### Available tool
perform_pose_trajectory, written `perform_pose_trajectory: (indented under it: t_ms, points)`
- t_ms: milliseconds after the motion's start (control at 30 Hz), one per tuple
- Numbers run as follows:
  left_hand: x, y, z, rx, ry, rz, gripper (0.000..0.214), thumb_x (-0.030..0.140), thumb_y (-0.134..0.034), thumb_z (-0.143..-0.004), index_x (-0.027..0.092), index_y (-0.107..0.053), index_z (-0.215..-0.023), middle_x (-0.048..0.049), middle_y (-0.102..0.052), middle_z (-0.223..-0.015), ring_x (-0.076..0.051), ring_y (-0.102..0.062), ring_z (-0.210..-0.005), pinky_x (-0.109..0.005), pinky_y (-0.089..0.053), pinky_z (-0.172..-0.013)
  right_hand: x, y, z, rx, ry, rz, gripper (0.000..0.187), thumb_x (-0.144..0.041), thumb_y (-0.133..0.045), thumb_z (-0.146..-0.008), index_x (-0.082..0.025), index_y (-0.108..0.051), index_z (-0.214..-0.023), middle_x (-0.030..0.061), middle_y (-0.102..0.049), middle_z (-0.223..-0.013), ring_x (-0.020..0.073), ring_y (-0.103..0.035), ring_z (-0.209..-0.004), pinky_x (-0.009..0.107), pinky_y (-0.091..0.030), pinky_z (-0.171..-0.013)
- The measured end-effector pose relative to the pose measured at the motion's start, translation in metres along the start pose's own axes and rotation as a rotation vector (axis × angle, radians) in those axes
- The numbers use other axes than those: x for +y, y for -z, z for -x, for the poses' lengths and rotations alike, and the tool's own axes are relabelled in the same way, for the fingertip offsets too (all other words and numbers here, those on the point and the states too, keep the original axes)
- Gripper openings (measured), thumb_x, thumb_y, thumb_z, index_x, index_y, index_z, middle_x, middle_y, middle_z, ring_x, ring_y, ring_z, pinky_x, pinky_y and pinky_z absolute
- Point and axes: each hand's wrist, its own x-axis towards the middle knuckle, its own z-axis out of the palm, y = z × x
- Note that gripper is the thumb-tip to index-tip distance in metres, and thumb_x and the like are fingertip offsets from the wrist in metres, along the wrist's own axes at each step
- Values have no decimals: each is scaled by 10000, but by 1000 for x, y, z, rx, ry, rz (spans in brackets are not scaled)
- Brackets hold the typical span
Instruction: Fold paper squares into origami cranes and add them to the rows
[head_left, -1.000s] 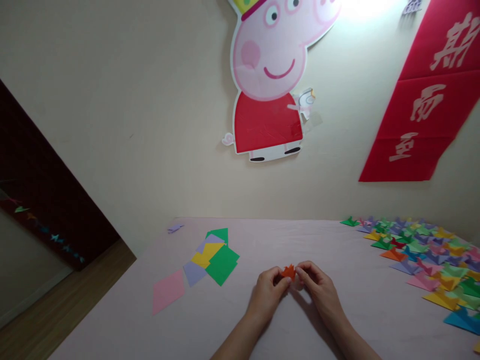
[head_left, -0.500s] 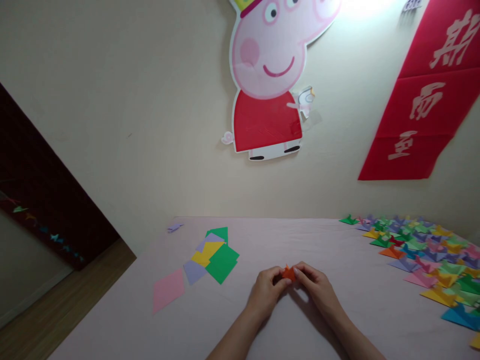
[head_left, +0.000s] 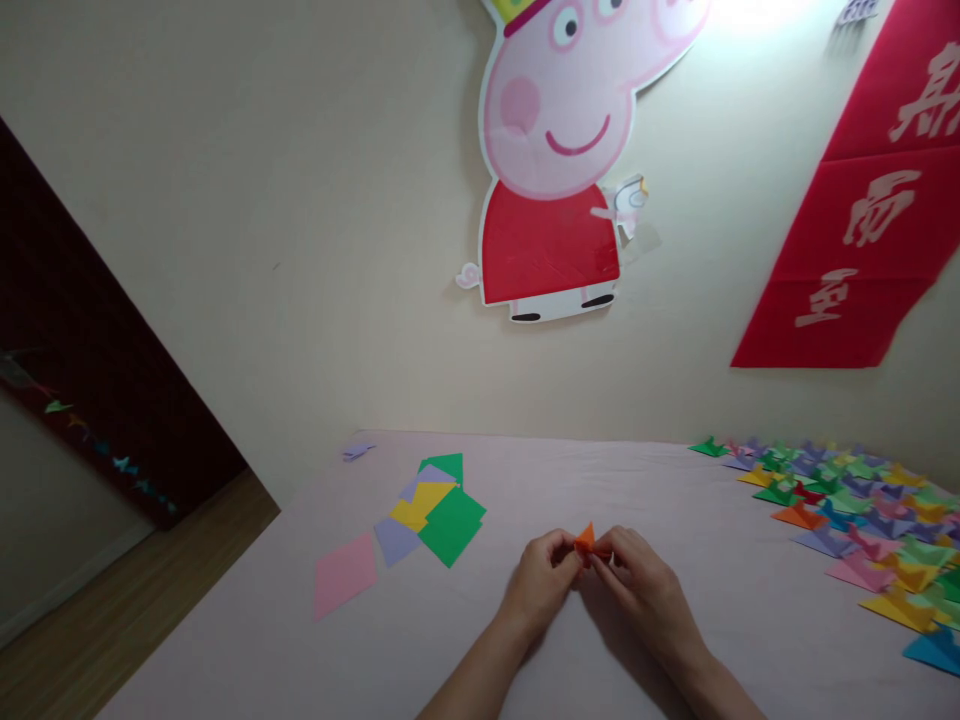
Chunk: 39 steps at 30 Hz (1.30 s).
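A small piece of folded orange paper is held up between my two hands, a little above the table. My left hand pinches its left side between thumb and fingers. On the other side, my right hand grips it with thumb and fingertips. One orange point sticks up between the fingers; the lower part is mostly hidden by them. Left of my hands lie loose paper squares: green, yellow, purple and pink, some overlapping.
Rows of folded paper figures in many colours cover the table's right side. A small purple folded paper lies at the far left corner of the pale pink tabletop. Behind stands a wall with a cartoon pig cutout and a red banner.
The orange paper has turned between my fingers, so a taller point now sticks up. My right hand has shifted its grip. The whole view has swung slightly left.
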Motion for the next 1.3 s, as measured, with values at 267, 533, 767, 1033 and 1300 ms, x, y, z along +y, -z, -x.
perform_pose_trajectory:
  t_ms: [267,533,767,1033,1300]
  points:
    - [-6,-1,1,48,51,-70,230,370,-558,-855,184,-663,-940,-19,-663,-837,-153,-568,-733,-246,-439,-681,13,34,-24,-59,87,350,250,-391,-481,-914,-240,-622,-774,24,-648,-761,189,-570,-731,291,-443,-686]
    - [-2,-1,4,130,91,-173,217,357,-494,-890,213,-648,-943,-16,-679,-874,-141,-599,-732,-231,-449,-661,114,157,-99,199,-312,976,247,-346,-629,-824,-149,-762,-758,183,-664,-889,300,-518,-832,386,-280,-665]
    - [0,-2,5,146,80,-213,183,326,-505,-887,223,-655,-910,1,-683,-836,-144,-607,-715,-233,-441,-646,164,166,-131,175,-421,1091,335,-352,-581,-844,-90,-790,-835,241,-665,-976,323,-472,-935,383,-200,-680]
    - [3,-1,6,159,87,-243,169,306,-513,-885,228,-662,-898,5,-689,-828,-142,-607,-692,-233,-445,-643,192,152,-138,133,-427,1131,365,-295,-521,-848,-37,-773,-900,261,-634,-1032,342,-438,-1019,400,-198,-726]
    - [1,-1,5,159,100,-259,197,360,-522,-894,217,-656,-911,-14,-682,-829,-145,-605,-705,-228,-455,-651,176,154,-141,251,-437,1014,291,-352,-586,-795,-124,-758,-849,205,-623,-940,340,-446,-974,409,-214,-738]
